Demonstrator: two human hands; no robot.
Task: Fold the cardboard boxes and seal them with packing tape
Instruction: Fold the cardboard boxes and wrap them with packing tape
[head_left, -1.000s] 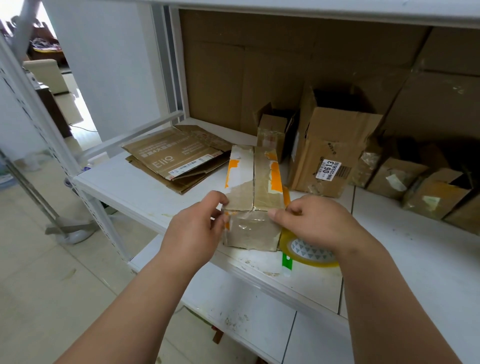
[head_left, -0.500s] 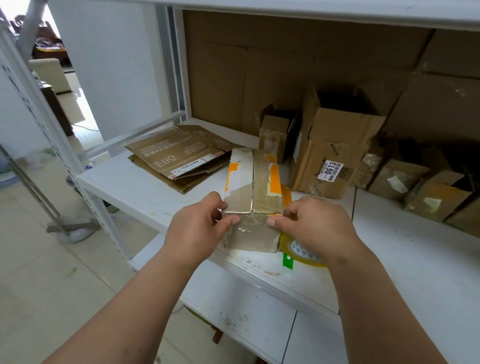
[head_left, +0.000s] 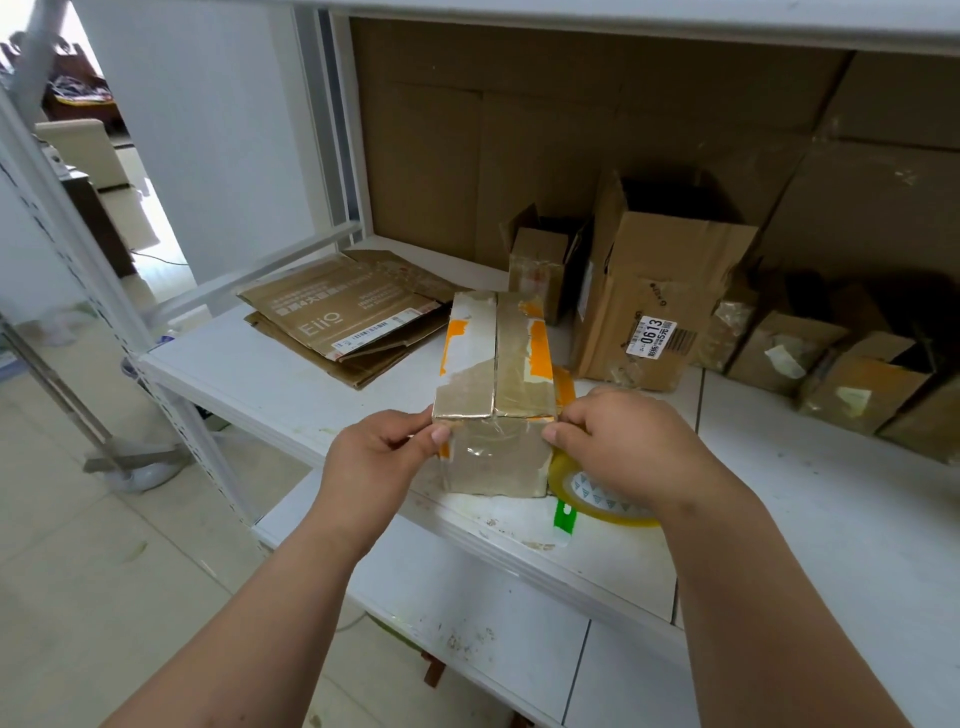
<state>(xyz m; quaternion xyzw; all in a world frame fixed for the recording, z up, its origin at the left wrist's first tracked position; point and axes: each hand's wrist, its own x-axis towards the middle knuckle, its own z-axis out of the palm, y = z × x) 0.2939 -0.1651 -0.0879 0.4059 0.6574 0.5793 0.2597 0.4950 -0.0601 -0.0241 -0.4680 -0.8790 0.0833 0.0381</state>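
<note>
A small cardboard box (head_left: 496, 364) with orange patches and shiny clear tape stands near the front of the white shelf (head_left: 291, 384), its two top flaps closed. My left hand (head_left: 379, 457) pinches its near left top corner, thumb against the front face. My right hand (head_left: 623, 441) pinches the near right top corner. A roll of clear packing tape (head_left: 597, 501) with a green tab lies flat on the shelf under my right wrist, partly hidden.
Flattened cardboard boxes (head_left: 337, 317) lie at the back left. An open small box (head_left: 540, 260) and a taller box with a 0613 label (head_left: 654, 306) stand behind. Several small boxes (head_left: 831, 369) crowd the right. A lower shelf (head_left: 467, 613) juts out below.
Both hands slid outward along the box's near top edge, from the middle of the front face to its two corners. The box stayed in place.
</note>
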